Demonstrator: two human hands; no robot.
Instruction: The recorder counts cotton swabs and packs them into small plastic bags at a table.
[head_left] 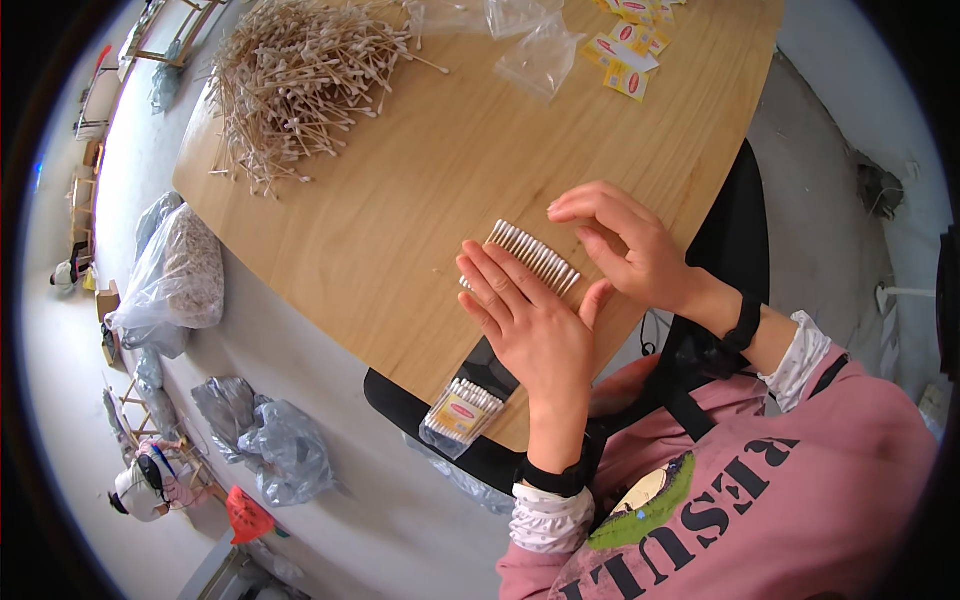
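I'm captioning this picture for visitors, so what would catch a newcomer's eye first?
Probably the big tangled heap of loose cotton swabs at the far left of the wooden table. Next, nearer the person, the left hand covering part of a neat row of swabs, and small yellow-and-white cards at the table's far right.

Swab row (537, 256) partly hidden, heap (300, 80) cropped

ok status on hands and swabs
Left hand flat over swab row, partly hiding it. Right hand beside it, seemingly empty. Nothing else covers the row.
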